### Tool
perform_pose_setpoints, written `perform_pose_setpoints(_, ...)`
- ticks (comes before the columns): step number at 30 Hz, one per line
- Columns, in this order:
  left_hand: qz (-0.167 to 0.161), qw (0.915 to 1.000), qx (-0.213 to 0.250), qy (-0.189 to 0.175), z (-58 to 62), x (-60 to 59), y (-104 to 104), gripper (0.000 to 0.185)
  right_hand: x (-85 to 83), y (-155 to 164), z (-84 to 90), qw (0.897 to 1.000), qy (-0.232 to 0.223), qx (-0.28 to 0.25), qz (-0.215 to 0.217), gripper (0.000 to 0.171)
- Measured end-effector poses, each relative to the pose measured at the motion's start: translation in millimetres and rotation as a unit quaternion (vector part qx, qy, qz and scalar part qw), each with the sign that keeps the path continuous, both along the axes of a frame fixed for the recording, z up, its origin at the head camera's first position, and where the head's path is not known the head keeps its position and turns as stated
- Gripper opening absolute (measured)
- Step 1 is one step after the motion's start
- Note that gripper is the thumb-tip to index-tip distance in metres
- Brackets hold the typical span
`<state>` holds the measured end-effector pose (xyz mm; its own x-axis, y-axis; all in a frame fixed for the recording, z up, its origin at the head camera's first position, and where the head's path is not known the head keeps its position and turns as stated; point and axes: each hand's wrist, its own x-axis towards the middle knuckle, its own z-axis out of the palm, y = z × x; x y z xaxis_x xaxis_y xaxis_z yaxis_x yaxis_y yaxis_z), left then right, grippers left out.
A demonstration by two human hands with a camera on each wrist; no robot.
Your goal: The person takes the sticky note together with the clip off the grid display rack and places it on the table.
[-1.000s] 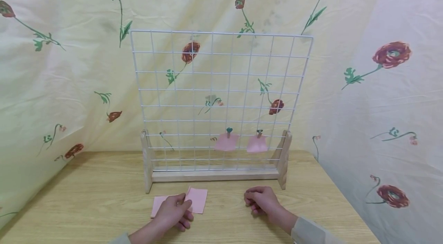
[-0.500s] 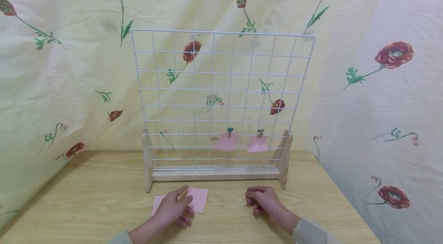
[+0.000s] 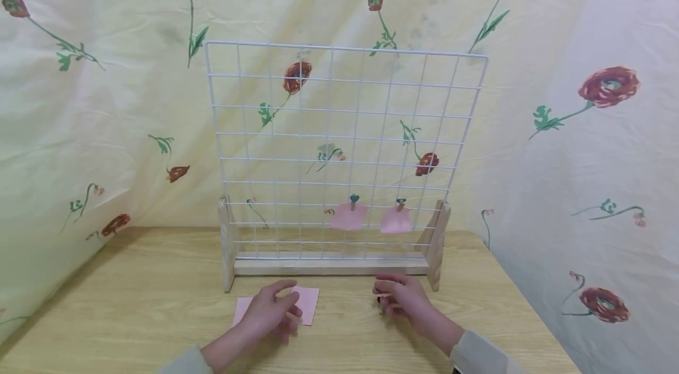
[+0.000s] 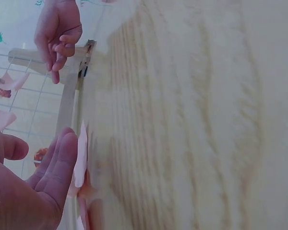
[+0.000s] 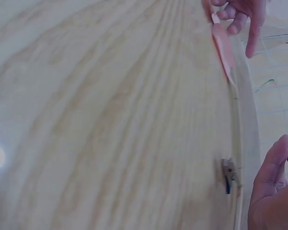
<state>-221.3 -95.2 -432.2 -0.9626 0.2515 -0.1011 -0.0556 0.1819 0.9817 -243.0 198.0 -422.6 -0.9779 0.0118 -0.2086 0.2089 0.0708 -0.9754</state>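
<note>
Clip (image 5: 227,175) (wrist views only) | left hand (image 3: 270,314) relaxed on notes (image 3: 309,304) | right hand (image 3: 404,302) loose, empty

Pale yellow cloth (image 3: 106,103) printed with red flowers as backdrop all round; light wooden table (image 3: 132,309) in front; soft, even light.

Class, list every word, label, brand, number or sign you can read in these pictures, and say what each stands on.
None can be read: no writing shows anywhere.
Pink paper notes on the table: blank.
Two pink notes clipped to the wire grid: blank.
Cloth backdrop: printed flowers only.
Small clip on the table: too blurred to tell.
</note>
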Motion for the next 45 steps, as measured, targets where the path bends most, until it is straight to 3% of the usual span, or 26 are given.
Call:
perform_pose_setpoints(4, 0.01, 0.9999, -0.006, 0.006, 4.5, -0.9, 2.4, 0.055, -0.3, -0.6, 6.6, 1.0, 0.01, -0.004, 0.007, 0.047)
perform_pose_setpoints(18, 0.009, 0.9987, 0.045, 0.021, 15.2, -10.8, 11.1, 0.047, -2.0, 0.2, 25.7, 0.997, 0.03, -0.02, 0.069, 0.055)
perform_pose_setpoints(34, 0.013, 0.9964, 0.08, 0.024, 17.9, -21.0, 18.1, 0.047, -4.1, -5.6, 42.4, 0.991, 0.054, -0.026, 0.117, 0.06)
perform_pose_setpoints(45, 0.015, 0.9954, 0.087, 0.038, 19.1, -30.7, 27.0, 0.049, -6.3, -8.5, 48.6, 0.989, 0.068, -0.024, 0.126, 0.058)
